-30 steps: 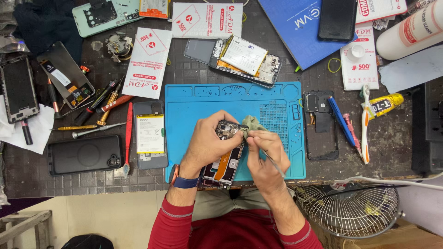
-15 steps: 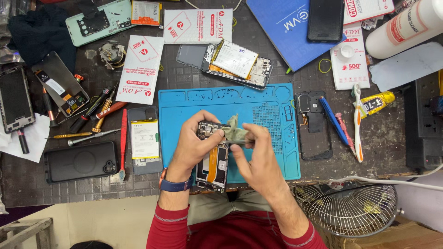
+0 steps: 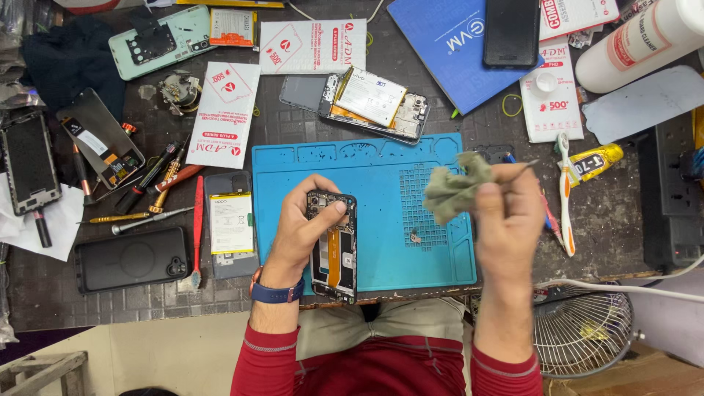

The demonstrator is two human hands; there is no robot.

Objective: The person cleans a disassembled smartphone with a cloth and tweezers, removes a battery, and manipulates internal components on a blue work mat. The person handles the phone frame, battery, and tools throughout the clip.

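Left hand (image 3: pixel 297 235) grips opened phone (image 3: pixel 333 246) upright over blue mat (image 3: pixel 367 183) near desk (image 3: pixel 587 235) front edge; back off, black frame, orange flex strip inside. Right hand (image 3: pixel 506 213) lifted, pinching crumpled greenish cloth (image 3: pixel 455 189) plus thin tool. Around: another open phone (image 3: pixel 367 99) behind mat, battery (image 3: pixel 231 224) left, screwdrivers (image 3: pixel 147 187), glue tube (image 3: pixel 594 163), fan (image 3: pixel 583 330) right.

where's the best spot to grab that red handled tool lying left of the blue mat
Grip the red-handled tool by its long red handle, about midway, coming straight down from above with fingers on its two long sides. It lies flat and lengthwise on the bench, brush-like tip toward the person. The battery-backed phone sits close on its right and the black phone below left, so a side approach looks cramped.
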